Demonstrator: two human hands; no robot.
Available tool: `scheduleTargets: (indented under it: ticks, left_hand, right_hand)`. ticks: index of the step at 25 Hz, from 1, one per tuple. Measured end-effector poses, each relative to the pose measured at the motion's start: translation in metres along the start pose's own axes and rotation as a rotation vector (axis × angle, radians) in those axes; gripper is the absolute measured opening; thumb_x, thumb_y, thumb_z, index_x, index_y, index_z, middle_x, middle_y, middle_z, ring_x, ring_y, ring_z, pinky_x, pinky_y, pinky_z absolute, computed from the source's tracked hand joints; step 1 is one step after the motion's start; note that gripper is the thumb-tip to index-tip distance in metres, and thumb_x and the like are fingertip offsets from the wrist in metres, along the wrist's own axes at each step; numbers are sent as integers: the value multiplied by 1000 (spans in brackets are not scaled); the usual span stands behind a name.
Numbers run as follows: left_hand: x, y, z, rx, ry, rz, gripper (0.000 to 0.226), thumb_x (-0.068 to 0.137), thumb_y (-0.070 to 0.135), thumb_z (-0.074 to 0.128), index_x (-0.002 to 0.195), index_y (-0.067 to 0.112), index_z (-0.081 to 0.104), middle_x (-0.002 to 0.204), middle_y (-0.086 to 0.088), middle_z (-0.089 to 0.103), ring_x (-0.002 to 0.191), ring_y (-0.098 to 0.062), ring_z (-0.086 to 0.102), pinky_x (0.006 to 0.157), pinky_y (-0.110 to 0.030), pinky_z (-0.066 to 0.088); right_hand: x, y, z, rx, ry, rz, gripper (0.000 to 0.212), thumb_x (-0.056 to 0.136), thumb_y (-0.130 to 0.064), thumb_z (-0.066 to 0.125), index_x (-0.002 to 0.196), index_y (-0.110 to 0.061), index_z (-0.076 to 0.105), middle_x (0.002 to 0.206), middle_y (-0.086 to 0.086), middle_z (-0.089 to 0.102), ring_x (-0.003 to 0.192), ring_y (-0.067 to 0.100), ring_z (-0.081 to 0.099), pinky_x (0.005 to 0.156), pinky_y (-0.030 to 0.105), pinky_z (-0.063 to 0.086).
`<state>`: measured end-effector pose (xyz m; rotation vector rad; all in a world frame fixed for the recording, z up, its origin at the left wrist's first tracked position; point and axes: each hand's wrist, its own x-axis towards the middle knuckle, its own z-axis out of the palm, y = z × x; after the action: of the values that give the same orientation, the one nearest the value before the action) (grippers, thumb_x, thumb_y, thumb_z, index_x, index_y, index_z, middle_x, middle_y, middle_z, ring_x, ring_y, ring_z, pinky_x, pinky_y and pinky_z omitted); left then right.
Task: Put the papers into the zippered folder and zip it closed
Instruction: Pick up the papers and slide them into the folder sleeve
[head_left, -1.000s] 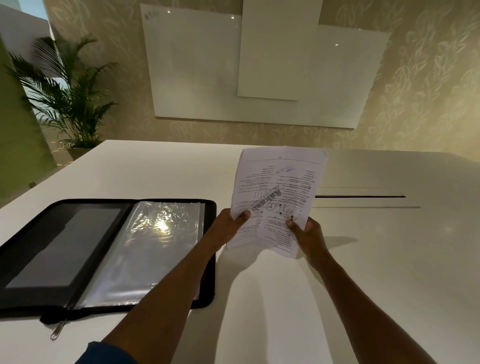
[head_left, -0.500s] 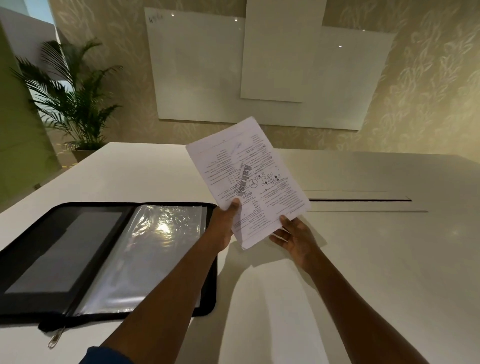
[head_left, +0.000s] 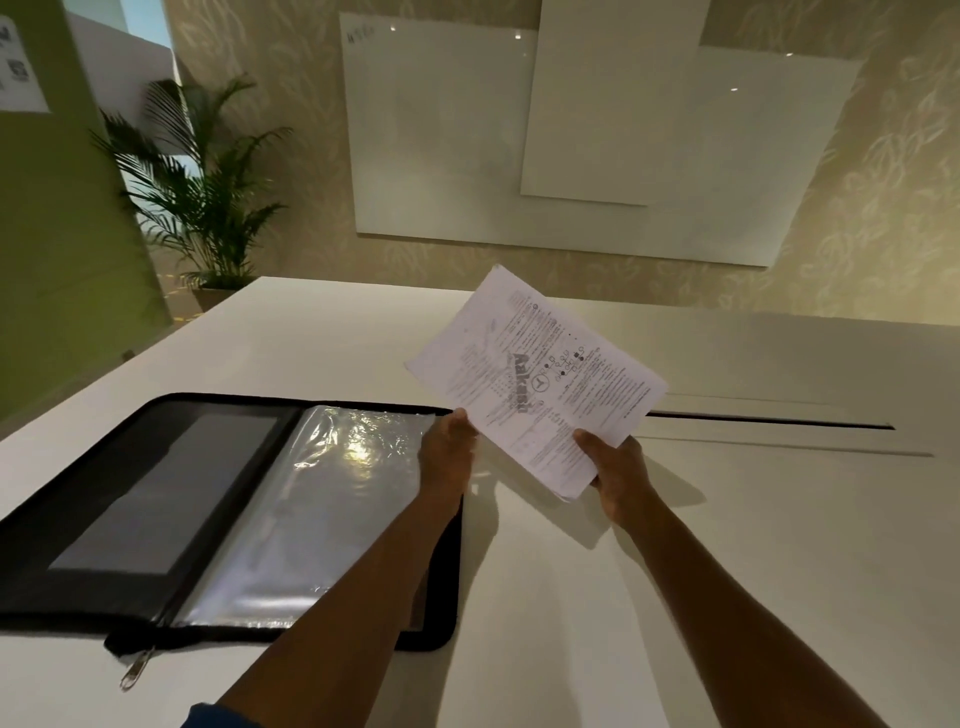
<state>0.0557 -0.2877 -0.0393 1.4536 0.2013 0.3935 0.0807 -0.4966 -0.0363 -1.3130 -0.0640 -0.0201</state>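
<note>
White table (head_left: 727, 519) | leaf-patterned wall (head_left: 883, 208) | potted palm (head_left: 208, 197) | both hands pinching papers (head_left: 535, 379)

Folder (head_left: 218, 499) lies open flat on the surface (head_left: 727, 545), left half; its clear sleeves face up, nothing on them. Left forearm crosses the folder's right edge. Papers (head_left: 535, 379) held tilted above the surface, just right of the folder. Right of the hands, bare surface; a thin slot (head_left: 769, 420) runs across it.
</note>
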Motion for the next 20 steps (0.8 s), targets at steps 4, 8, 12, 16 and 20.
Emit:
scheduleTargets:
  ticks: [4, 8, 12, 16, 20]
  left_hand:
    - [17, -33, -24, 1165, 111, 48, 70, 89, 57, 52, 143, 14, 40, 149, -14, 39, 142, -40, 26, 112, -58, 22]
    - [18, -54, -26, 1370, -55, -87, 101, 78, 80, 41, 155, 19, 13, 163, -14, 5, 146, -50, -5, 110, -70, -3]
    - [16, -59, -24, 1414, -53, -61, 90, 87, 70, 37, 155, 16, 12, 163, -17, 4, 145, -53, -4, 109, -72, -2]
    - [12, -54, -25, 1437, -104, -63, 82, 92, 64, 35, 155, 18, 11, 163, -16, 3, 145, -52, -6, 109, -71, -3]
    - [5, -47, -34, 1446, -175, -27, 77, 90, 62, 40, 152, 21, 19, 161, -12, 12, 145, -50, 0, 109, -71, 5]
  right_hand:
    - [13, -4, -14, -19, 52, 49, 38, 90, 6, 60, 122, -15, 56, 127, 20, 64, 113, 40, 63, 90, 66, 51]
    - [18, -4, -18, -40, 79, 87, 34, 90, 5, 60, 110, -23, 60, 127, 20, 64, 115, 40, 62, 93, 66, 50]
    - [18, 1, -24, -39, 87, 113, 32, 91, 4, 60, 110, -22, 61, 124, 17, 65, 107, 34, 65, 84, 54, 57]
    - [13, 10, -27, -46, 131, 161, 35, 91, 2, 61, 120, -16, 58, 125, 17, 65, 111, 36, 64, 87, 52, 56]
    - [2, 18, -28, -42, 167, 200, 39, 90, 3, 62, 127, -8, 56, 126, 20, 65, 105, 34, 65, 83, 46, 56]
